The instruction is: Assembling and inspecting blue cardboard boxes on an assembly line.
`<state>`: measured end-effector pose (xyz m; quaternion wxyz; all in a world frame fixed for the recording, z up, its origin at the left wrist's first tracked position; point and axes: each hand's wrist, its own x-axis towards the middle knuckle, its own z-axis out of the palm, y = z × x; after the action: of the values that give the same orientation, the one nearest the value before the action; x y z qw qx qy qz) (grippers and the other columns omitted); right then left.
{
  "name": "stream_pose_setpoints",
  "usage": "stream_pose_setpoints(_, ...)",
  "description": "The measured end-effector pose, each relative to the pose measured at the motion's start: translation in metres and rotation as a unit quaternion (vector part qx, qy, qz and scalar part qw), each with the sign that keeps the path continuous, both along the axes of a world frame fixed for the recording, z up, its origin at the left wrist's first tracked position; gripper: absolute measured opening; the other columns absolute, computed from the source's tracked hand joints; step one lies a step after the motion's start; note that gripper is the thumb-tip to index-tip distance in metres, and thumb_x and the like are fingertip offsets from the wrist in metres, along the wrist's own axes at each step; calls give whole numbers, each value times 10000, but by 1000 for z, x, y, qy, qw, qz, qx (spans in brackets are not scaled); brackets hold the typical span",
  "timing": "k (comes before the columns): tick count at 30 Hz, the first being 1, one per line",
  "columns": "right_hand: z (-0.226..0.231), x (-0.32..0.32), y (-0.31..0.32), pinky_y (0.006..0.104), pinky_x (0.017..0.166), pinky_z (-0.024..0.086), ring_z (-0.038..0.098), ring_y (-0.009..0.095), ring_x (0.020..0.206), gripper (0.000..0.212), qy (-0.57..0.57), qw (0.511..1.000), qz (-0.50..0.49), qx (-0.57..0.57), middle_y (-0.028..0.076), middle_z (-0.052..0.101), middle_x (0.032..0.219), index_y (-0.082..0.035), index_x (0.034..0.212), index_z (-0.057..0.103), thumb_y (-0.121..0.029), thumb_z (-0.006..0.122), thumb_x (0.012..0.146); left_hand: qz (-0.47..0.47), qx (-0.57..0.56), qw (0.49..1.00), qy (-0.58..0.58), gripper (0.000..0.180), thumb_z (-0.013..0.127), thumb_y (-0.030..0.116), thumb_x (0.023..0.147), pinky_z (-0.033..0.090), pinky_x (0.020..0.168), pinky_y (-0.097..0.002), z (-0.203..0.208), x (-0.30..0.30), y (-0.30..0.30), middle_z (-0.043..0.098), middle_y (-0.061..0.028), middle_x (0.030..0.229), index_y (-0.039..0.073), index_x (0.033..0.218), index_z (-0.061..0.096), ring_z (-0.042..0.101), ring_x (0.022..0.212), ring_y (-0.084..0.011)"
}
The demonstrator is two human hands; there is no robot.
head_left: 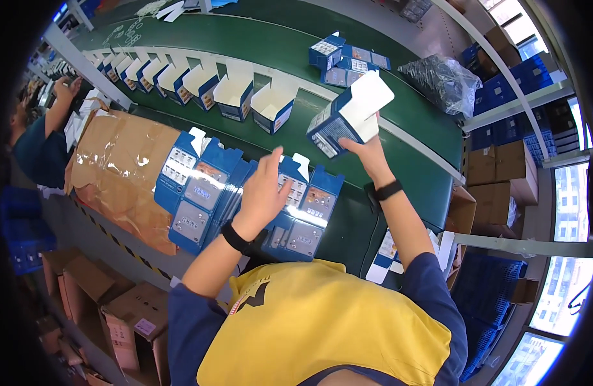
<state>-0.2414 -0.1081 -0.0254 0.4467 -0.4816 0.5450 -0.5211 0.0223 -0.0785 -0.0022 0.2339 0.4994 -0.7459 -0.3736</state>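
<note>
My right hand grips an unfolded blue-and-white carton by its lower right side, thumb on the printed face. The carton is tilted, its white top flap standing open. My left hand has its fingers stretched out and holds nothing; it is over a stack of flat blue cartons, and whether it touches them I cannot tell. Another pile of flat blue cartons lies to its left. Beyond my hands, several open-topped cartons stand upright in a row along the green conveyor.
A big brown paper-wrapped bundle lies at the left. More blue cartons and a dark plastic bag are at the far right. Cardboard boxes stand below left. A co-worker's arm shows at far left. Metal frame posts flank the bench.
</note>
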Motion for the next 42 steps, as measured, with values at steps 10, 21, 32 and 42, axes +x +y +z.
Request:
stream_pose_setpoints(10, -129, -32, 15, 372, 1007, 354, 385, 259, 1263, 826, 235, 938, -230, 106, 166, 434, 1304, -46, 1428, 136, -159, 660, 799, 45, -52, 956, -285, 844, 815, 350, 568, 427, 769, -390, -78, -6, 40, 487, -136, 1047, 7, 1231, 421, 485, 984, -297)
stream_pose_setpoints(21, -42, 100, 160, 303, 976, 362, 428, 176, 1202, 606, 185, 958, -79, 205, 126, 458, 1289, 8, 1356, 282, -127, 594, 854, 68, 232, 969, -42, 608, 760, 243, 718, 419, 747, -319, -96, -1, 0, 537, -109, 921, -23, 1162, 440, 536, 858, -230)
stream_pose_setpoints(32, 16, 78, 187, 357, 1024, 318, 428, 230, 1229, 956, -21, 991, 131, -22, 169, 443, 1314, -39, 1441, 113, -326, 728, 768, 69, 217, 900, 372, 506, 658, 293, 831, 412, 836, -278, 15, -43, 47, 557, -69, 1035, -17, 1168, 442, 528, 926, -143)
stream_pose_setpoints(42, 34, 57, 157, 353, 1071, 232, 296, 210, 1308, 1314, -183, 972, -41, -143, 101, 276, 1435, -74, 1455, 74, -416, 890, 484, -251, 19, 945, 207, 914, 751, 251, 724, 282, 1043, -378, 44, -50, 88, 439, -180, 1247, 5, 1390, 174, 439, 1183, -325)
